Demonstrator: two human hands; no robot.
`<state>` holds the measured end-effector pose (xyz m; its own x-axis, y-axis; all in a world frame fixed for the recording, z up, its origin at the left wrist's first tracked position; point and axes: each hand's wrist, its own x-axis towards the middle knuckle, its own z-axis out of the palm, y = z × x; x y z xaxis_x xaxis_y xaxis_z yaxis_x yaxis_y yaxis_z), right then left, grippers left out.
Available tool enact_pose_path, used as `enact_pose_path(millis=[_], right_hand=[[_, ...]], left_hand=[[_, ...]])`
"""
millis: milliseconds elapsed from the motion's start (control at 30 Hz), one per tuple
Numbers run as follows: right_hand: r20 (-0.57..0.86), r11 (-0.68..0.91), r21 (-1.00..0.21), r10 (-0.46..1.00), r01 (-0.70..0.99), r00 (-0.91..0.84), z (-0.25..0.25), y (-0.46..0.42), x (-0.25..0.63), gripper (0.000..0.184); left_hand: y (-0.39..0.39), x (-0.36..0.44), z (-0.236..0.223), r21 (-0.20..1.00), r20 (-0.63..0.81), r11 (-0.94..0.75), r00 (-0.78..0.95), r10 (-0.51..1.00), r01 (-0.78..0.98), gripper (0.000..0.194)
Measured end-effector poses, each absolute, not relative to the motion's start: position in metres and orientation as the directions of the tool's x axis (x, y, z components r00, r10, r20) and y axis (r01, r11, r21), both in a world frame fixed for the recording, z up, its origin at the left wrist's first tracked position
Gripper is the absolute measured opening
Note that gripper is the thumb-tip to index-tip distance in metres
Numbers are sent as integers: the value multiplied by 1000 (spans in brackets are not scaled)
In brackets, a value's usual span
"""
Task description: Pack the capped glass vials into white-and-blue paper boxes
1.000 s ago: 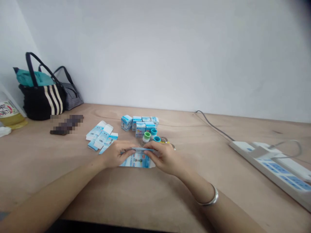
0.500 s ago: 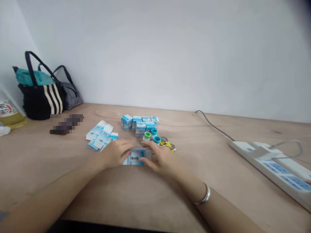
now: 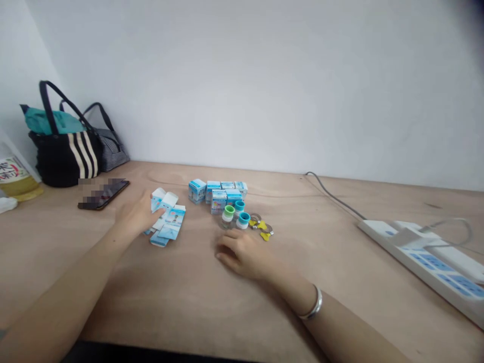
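My left hand [image 3: 136, 214] lies over the left side of a loose pile of flattened blue-and-white small cartons [image 3: 173, 222]. Its thumb stands apart from the fingers; the fingertips are partly lost among the cartons. Resting on the table, my right hand [image 3: 244, 254] is loosely curled, with a gap between thumb and fingers and nothing visible in it. Just beyond it stand a small bottle with a green rim [image 3: 229, 212] and two with blue rims, one near [image 3: 244, 220] and one farther [image 3: 239, 206]. Ring-shaped metal clamps with yellow tabs [image 3: 264, 230] lie beside them.
Several made-up small boxes [image 3: 219, 200] stand behind the bottles. A phone [image 3: 108, 195] and a black striped bag [image 3: 68, 156] are at left, near a bottle of yellow liquid [image 3: 18, 181]. A white power strip [image 3: 427, 267] with a grey cable [image 3: 333, 197] lies at right.
My left hand has moved left onto the carton pile. The flat carton that was between both hands no longer shows there. My right hand has stayed nearly in place, slightly lower.
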<state>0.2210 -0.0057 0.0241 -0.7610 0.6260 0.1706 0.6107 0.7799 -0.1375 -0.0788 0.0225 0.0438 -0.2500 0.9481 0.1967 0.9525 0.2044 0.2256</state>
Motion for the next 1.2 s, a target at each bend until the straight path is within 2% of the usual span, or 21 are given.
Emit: enact_pose_path(millis=[100,200,267,333,400,533,733,800,900,967,1067,1200], right_hand=[[168,809,-154,588,568,-791,23,-4,222,17],[169,816,-151,578,559,-798,22,-3,222,19],[173,816,-147,577,558,-798,20,-2,222,20],[175,818,-145,575,557,-799,19,-2,222,20],[175,820,-144,573,555,-801,17,-2,222,20],[183,816,-151,578,558,-795,16,-2,222,19],[194,796,-205,603,569,-774,17,-4,222,17],[226,750,-270,659,604,-717,15,-5,221,28],[320,682,-427,728,594,-606,12,-7,219,68],[370,674,-500,734,544,-570,12,-8,218,81],[418,705,-508,704,494,-574,14,-7,218,78],[452,745,-465,664,477,-596,20,-5,220,57]], left_hand=[[19,-64,56,31,275,255,-254,927,966,51],[32,-41,58,-14,340,61,-53,939,998,46],[50,-24,51,-2,360,-87,82,929,996,52],[70,-8,44,16,359,-122,108,927,992,60],[89,3,38,82,366,-132,94,926,988,62],[108,11,36,142,377,-122,60,924,982,51],[77,4,56,188,493,-138,28,869,972,52],[54,5,60,204,541,-203,62,838,958,50],[19,11,53,202,543,-337,182,820,919,46],[1,17,41,200,528,-390,236,816,899,44],[-11,24,22,203,518,-472,315,795,858,45],[-12,22,13,240,555,-615,413,722,751,44]])
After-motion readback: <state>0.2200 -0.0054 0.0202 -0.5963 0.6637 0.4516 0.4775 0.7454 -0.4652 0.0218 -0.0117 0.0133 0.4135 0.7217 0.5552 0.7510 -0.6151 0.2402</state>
